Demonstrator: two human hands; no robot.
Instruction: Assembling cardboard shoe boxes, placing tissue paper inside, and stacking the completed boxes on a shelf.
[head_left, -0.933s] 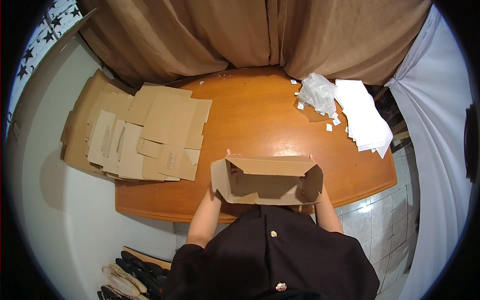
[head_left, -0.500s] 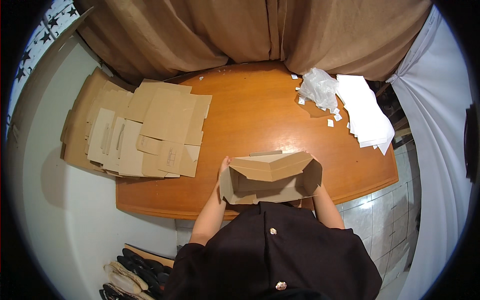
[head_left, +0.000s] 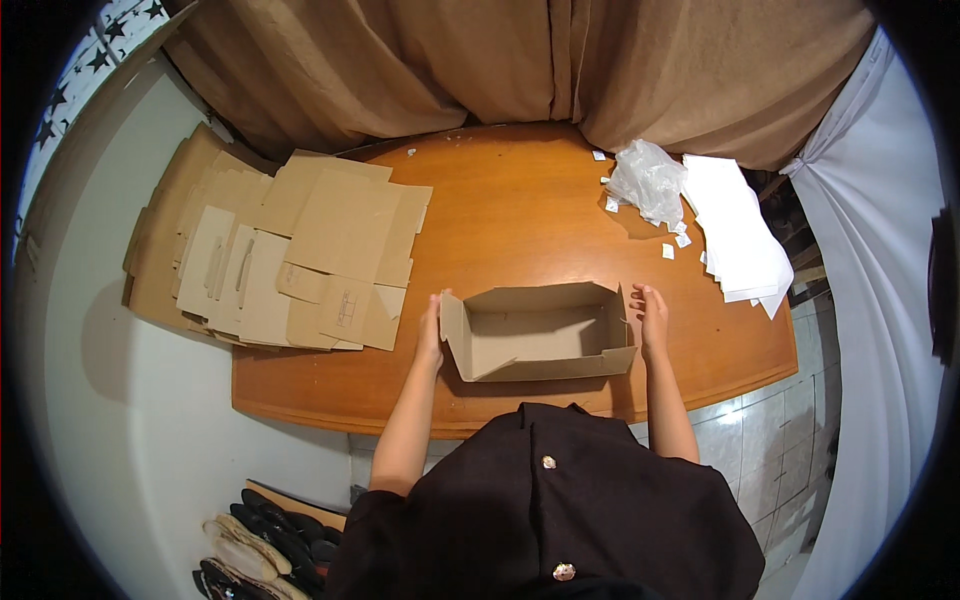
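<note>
An open-topped cardboard box [head_left: 545, 331] rests near the front edge of the wooden table, its inside facing up at me. Beside its left end is my left hand [head_left: 430, 330], held upright with the fingers stretched along the outside of the end flap; whether it touches the card I cannot tell. My right hand [head_left: 652, 322] is off the box's right end, fingers apart and slightly bent, with nothing in it. A small gap shows between that hand and the box.
Flattened cardboard boxes [head_left: 345, 225] lie piled at the table's left. A crumpled clear plastic bag [head_left: 647, 182], small white paper squares [head_left: 668, 251] and a stack of white sheets [head_left: 738, 235] occupy the far right. Shoes [head_left: 280, 535] stand on the floor at lower left.
The box has gone from being held tilted between both hands to sitting on the table, slightly farther away. Its raised flap no longer covers the opening. My right hand has come off it.
</note>
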